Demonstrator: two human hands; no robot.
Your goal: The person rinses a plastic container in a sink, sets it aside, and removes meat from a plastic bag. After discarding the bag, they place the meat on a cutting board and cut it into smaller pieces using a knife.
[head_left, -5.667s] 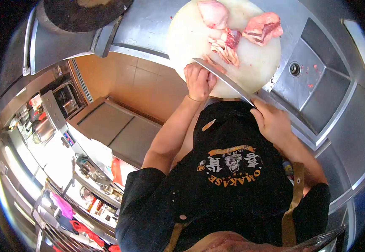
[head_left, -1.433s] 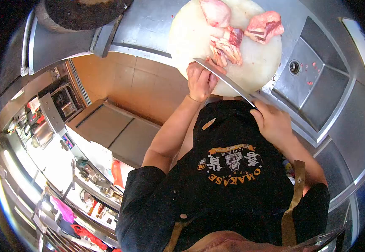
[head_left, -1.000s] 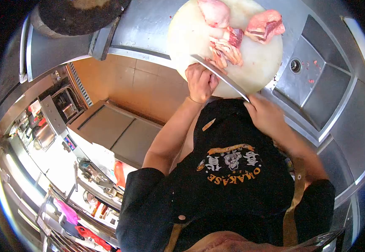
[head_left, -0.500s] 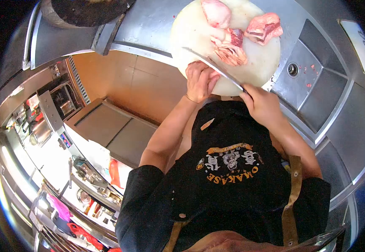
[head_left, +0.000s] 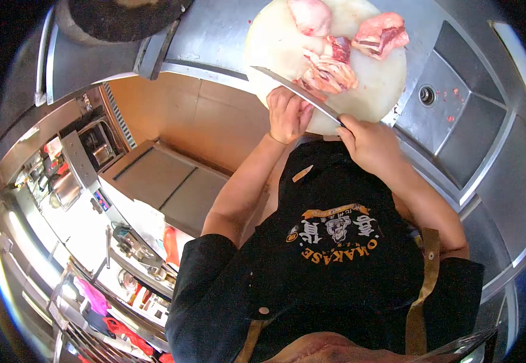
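"OMAKASE" in orange capitals, upside down, on black apron [head_left: 335,284]

A long steel knife [head_left: 295,92], its blade smooth and mirror-bright, slants over a round white cutting board [head_left: 275,48] that looks like matt plastic, scuffed and faintly stained. The raw pink meat pieces [head_left: 329,71] on the board are wet and glossy, streaked with pale fat. Around it, the brushed stainless-steel counter [head_left: 214,33] carries a dull satin sheen, as does the recessed steel sink [head_left: 462,121] at right. At far left, a dark round block [head_left: 117,15] looks rough and matt. Nearest, the black cloth apron [head_left: 335,290] is matt, with an orange printed emblem [head_left: 332,239] and a tan strap [head_left: 423,284] resembling leather. Tan floor tiles [head_left: 190,121] at left look smooth and low-gloss.
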